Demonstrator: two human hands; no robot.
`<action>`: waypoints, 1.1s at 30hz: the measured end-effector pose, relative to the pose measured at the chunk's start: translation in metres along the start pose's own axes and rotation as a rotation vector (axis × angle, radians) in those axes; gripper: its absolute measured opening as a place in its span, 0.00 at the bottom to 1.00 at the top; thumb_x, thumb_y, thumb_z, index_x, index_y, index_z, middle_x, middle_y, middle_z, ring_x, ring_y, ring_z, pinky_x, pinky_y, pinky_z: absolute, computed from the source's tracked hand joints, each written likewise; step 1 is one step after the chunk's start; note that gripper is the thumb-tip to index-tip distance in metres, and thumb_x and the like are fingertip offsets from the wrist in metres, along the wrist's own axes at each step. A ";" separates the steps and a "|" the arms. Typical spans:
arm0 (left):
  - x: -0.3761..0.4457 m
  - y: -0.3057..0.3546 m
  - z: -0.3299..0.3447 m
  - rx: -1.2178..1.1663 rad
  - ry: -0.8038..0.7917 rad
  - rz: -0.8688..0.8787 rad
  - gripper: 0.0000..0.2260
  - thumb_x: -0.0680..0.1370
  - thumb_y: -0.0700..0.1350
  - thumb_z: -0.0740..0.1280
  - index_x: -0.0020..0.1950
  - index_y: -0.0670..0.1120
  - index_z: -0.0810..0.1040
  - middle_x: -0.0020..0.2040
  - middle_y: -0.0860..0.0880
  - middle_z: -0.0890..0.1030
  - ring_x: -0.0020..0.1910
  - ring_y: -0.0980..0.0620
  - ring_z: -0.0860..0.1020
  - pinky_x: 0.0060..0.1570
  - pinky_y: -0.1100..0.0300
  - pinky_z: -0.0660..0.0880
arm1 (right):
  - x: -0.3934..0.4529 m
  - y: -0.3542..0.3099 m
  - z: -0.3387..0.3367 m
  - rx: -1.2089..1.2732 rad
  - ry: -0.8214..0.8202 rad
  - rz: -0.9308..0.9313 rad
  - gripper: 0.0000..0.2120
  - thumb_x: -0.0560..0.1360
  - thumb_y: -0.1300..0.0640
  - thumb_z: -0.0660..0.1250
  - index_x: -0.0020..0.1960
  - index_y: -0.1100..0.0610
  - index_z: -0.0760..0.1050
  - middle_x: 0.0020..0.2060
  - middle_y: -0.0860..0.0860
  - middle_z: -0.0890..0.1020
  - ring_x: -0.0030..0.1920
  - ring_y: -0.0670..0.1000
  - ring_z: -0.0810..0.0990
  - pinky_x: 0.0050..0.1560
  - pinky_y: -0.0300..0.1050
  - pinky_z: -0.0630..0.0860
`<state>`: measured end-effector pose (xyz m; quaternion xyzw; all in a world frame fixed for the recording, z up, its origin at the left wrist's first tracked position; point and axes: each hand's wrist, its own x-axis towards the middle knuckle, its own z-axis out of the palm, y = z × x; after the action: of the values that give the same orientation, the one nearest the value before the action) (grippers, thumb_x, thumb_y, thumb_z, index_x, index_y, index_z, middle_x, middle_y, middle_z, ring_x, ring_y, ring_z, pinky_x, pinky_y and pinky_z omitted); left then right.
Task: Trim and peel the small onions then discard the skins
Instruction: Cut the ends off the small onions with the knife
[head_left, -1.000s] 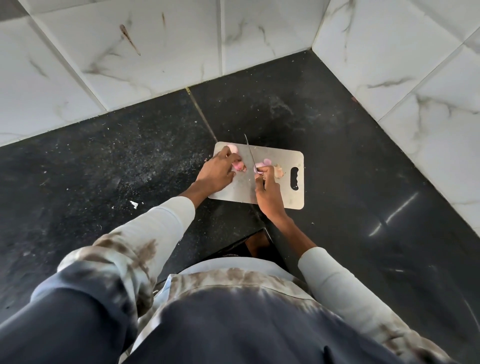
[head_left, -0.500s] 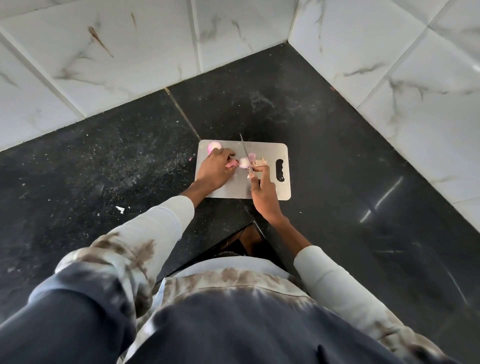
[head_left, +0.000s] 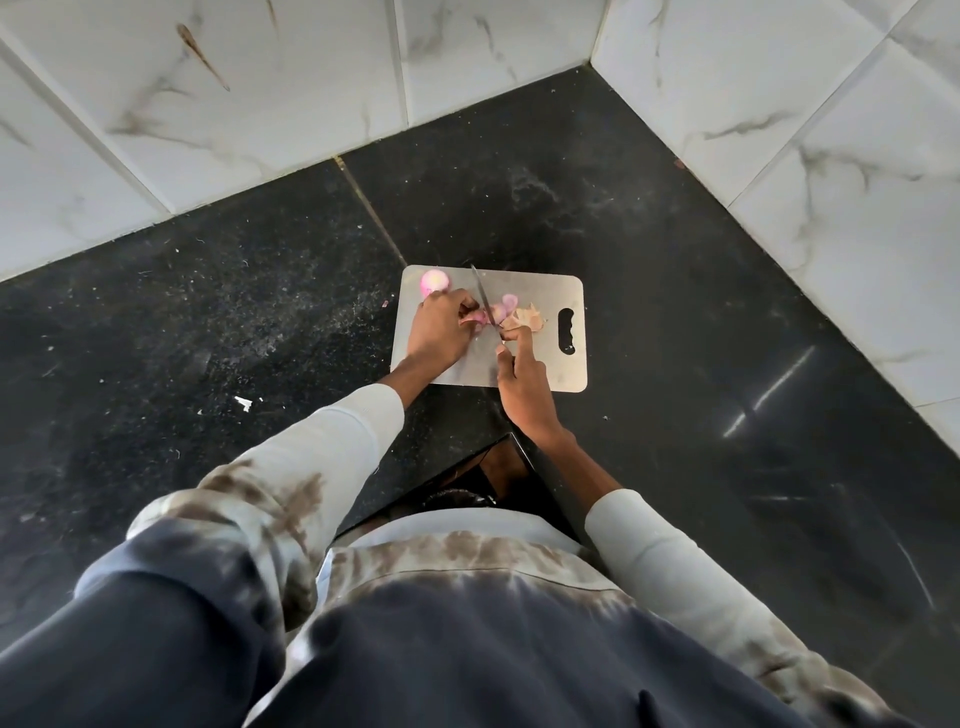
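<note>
A steel cutting board (head_left: 540, 364) lies on the black counter. My left hand (head_left: 439, 330) holds a small pink onion (head_left: 480, 318) down on the board. My right hand (head_left: 522, 379) grips a knife (head_left: 483, 299), index finger stretched along it, and the blade crosses the onion beside my left fingers. A peeled pink onion (head_left: 434, 281) sits at the board's far left corner. Another pink piece (head_left: 509, 301) and a heap of brown skins (head_left: 525, 318) lie just right of the blade.
The black granite counter (head_left: 208, 322) fills a corner between white marble-tiled walls (head_left: 831, 171). Small scraps (head_left: 243, 402) lie on the counter to the left. The board's handle slot (head_left: 566, 330) faces right. The counter edge is near my body.
The camera has shifted, so the board sits a little lower and more central. The knife blade stays across the onion; both hands keep their hold with only slight movement.
</note>
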<state>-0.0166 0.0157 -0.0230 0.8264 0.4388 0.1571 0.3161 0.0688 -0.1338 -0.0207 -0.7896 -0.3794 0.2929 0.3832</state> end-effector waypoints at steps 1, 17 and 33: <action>0.001 0.000 0.001 -0.001 0.001 -0.014 0.06 0.79 0.46 0.77 0.53 0.46 0.86 0.50 0.48 0.89 0.48 0.47 0.86 0.52 0.51 0.84 | 0.000 0.000 0.000 0.001 0.000 0.001 0.23 0.88 0.54 0.57 0.81 0.52 0.56 0.40 0.52 0.81 0.36 0.52 0.81 0.39 0.53 0.78; 0.011 0.004 0.001 -0.065 -0.044 -0.076 0.08 0.77 0.41 0.79 0.56 0.45 0.89 0.55 0.49 0.87 0.53 0.51 0.84 0.58 0.57 0.83 | 0.004 0.001 0.002 -0.024 -0.014 -0.024 0.23 0.89 0.57 0.57 0.81 0.57 0.56 0.41 0.59 0.82 0.35 0.57 0.83 0.33 0.54 0.79; 0.006 0.008 0.004 -0.003 -0.004 -0.061 0.04 0.80 0.38 0.73 0.51 0.42 0.89 0.50 0.44 0.87 0.49 0.46 0.84 0.52 0.53 0.82 | 0.013 0.001 0.005 -0.042 0.000 -0.029 0.18 0.88 0.61 0.56 0.77 0.60 0.61 0.34 0.56 0.79 0.27 0.52 0.75 0.29 0.49 0.65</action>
<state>-0.0063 0.0156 -0.0204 0.8123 0.4632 0.1465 0.3228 0.0722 -0.1220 -0.0268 -0.7919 -0.3970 0.2794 0.3705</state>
